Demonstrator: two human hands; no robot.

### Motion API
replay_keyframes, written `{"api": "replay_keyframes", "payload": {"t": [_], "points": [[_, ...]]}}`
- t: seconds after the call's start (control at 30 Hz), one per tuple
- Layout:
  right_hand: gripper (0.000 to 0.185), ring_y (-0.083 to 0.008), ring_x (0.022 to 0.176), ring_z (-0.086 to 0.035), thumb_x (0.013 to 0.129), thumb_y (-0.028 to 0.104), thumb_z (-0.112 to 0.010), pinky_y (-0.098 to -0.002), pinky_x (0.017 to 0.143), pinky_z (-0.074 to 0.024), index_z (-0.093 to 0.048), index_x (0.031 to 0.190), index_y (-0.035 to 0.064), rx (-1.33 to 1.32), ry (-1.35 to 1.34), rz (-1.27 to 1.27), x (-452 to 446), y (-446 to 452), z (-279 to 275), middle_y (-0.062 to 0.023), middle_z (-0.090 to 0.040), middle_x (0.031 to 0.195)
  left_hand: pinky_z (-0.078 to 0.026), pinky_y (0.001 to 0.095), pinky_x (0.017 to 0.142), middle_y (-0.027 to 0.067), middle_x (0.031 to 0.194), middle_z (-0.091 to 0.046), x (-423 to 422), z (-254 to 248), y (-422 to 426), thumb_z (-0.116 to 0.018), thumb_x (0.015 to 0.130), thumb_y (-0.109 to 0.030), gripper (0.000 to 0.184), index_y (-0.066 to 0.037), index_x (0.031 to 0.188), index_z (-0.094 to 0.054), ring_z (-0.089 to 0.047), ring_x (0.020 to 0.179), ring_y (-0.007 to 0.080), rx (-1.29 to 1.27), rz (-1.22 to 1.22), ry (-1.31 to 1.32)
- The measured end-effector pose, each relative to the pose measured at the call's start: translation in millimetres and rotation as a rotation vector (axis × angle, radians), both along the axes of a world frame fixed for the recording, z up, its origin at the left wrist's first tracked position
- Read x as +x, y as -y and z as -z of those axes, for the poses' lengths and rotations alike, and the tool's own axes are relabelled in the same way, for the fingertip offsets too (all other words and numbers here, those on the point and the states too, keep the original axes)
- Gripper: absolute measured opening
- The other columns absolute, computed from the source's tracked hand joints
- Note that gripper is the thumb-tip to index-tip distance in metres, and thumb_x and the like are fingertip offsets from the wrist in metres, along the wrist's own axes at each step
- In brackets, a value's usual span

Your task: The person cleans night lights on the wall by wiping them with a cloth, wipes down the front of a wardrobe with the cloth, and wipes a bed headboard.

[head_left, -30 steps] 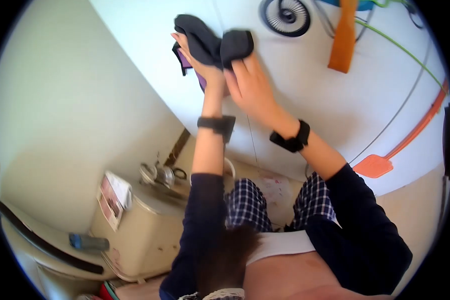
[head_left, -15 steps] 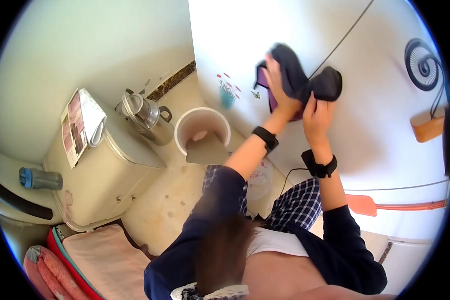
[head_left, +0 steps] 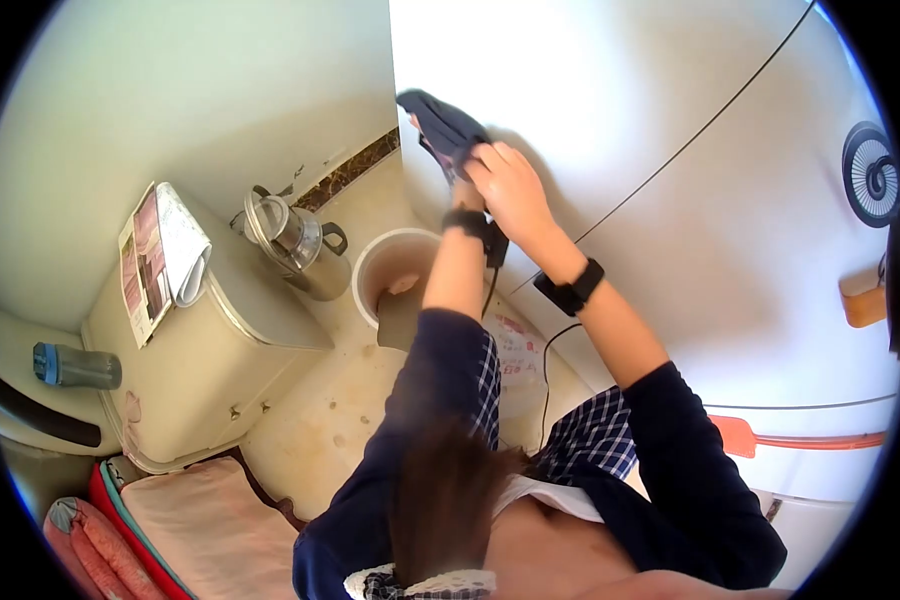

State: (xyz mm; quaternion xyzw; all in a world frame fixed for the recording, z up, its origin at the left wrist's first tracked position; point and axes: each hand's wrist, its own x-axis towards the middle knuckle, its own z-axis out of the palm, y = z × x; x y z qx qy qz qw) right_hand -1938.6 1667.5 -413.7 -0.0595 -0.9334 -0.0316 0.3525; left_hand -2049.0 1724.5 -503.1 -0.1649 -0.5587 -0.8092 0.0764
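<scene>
A dark cloth piece (head_left: 444,125) is held up in front of the white door; its exact kind is unclear. It lies over my left hand (head_left: 466,192), hiding most of it. A bit of a finger shows at its left edge, but whether these fingers are curled does not show. At the cloth's lower right end, my right hand (head_left: 510,188) grips it with bent fingers. Both wrists wear black straps, the left one (head_left: 465,222) and the right one (head_left: 573,288), with dark cables hanging below.
Below my left forearm stands a pale bucket (head_left: 366,268). A metal kettle (head_left: 305,250) is left of it, beside a cream cabinet (head_left: 220,350) carrying a folded newspaper (head_left: 160,260). A blue-capped bottle (head_left: 78,366) lies farther left. At right is an orange flyswatter (head_left: 740,437).
Both hands have moved left with the dark cloth. My left hand was spread across it, with purple lining showing; now the cloth covers most of that hand. The view has shifted slightly.
</scene>
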Motion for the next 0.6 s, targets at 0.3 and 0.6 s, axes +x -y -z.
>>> {"api": "replay_keyframes", "payload": {"t": [0.3, 0.6], "points": [[0.025, -0.0327, 0.082, -0.05, 0.065, -0.01, -0.057, -0.0385, 0.069, -0.0415, -0.059, 0.09, -0.0039, -0.213, -0.14, 0.177, 127.1, 52.9, 17.3, -0.0148, -0.055, 0.09, -0.016, 0.0429, 0.105, 0.0194, 0.137, -0.029, 149.9, -11.9, 33.4, -0.066, 0.073, -0.036, 0.078, -0.002, 0.132, -0.027, -0.021, 0.134, 0.032, -0.177, 0.103, -0.44], [0.019, -0.033, 0.083, -0.05, 0.064, -0.011, -0.052, -0.0378, 0.073, -0.0425, -0.056, 0.082, -0.0053, -0.214, -0.337, 0.01, -7.5, -1.1, -28.1, -0.0153, -0.054, 0.088, -0.019, 0.0449, 0.102, 0.0178, 0.134, -0.031, 13.9, -32.8, -2.5, -0.063, 0.074, -0.034, 0.069, -0.004, 0.128, -0.032, -0.024, 0.133, 0.0324, -0.058, -0.046, -0.372]]}}
